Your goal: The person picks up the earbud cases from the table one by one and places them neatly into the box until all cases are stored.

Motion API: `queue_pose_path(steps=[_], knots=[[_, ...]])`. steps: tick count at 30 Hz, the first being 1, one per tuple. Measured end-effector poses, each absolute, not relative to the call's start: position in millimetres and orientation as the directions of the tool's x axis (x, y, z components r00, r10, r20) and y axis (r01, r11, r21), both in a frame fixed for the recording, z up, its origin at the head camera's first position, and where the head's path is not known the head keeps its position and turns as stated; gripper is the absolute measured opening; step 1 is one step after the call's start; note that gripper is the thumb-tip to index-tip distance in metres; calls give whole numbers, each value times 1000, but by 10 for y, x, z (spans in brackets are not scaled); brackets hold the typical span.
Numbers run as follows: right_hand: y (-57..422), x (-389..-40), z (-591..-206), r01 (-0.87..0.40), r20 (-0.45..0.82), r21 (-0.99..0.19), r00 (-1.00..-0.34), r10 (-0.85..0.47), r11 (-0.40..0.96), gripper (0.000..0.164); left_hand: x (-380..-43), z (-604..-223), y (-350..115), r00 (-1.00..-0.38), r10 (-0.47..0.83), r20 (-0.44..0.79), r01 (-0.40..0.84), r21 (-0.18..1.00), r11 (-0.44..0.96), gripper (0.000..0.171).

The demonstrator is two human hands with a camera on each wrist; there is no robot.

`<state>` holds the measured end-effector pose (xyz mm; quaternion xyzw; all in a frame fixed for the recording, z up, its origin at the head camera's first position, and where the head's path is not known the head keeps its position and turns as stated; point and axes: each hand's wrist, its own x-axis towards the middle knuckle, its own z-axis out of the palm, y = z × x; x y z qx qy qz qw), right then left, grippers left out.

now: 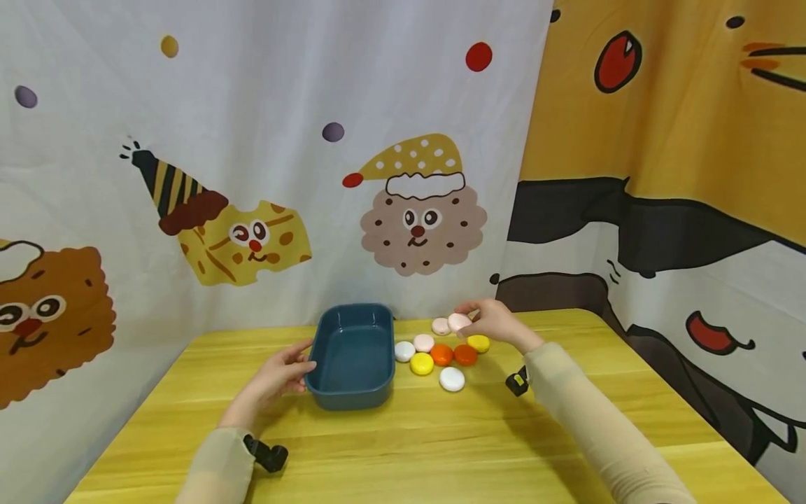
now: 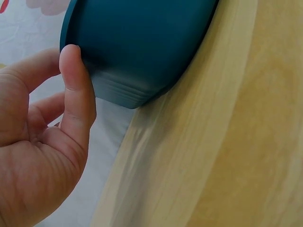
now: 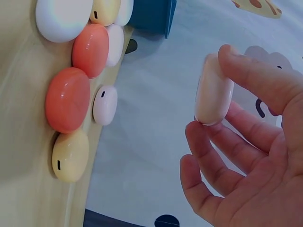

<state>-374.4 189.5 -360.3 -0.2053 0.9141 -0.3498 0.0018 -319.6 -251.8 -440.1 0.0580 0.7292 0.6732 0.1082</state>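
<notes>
My left hand (image 1: 281, 374) pinches the left rim of a dark teal rectangular bin (image 1: 349, 403). In the left wrist view the thumb (image 2: 75, 71) lies at the edge of the bin wall (image 2: 142, 42). Above the table at the back right, my right hand (image 1: 497, 323) holds a pale pink, glossy, rounded disc (image 3: 214, 90) between thumb and fingers. Below and left of that hand lie several similar discs: two orange ones (image 1: 465, 355), two yellow ones (image 1: 422, 363), white ones (image 1: 451, 379) and more pale pink ones (image 1: 424, 343). Some show a small black slot.
The light wooden table (image 1: 403, 455) ends at a printed curtain (image 1: 264, 140) along its back. The discs sit just right of the bin, the leftmost white one (image 1: 404, 351) close to its wall. Both sleeved wrists carry small black cameras (image 1: 269, 455).
</notes>
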Motion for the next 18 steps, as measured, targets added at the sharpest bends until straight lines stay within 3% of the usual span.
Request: queue_pose_path(steps=[18], knots=[[1620, -3811, -3417, -411, 152, -663, -892, -425, 625, 44, -3187, -4422, -2521, -970, 233, -72, -54, 995, 83, 67]])
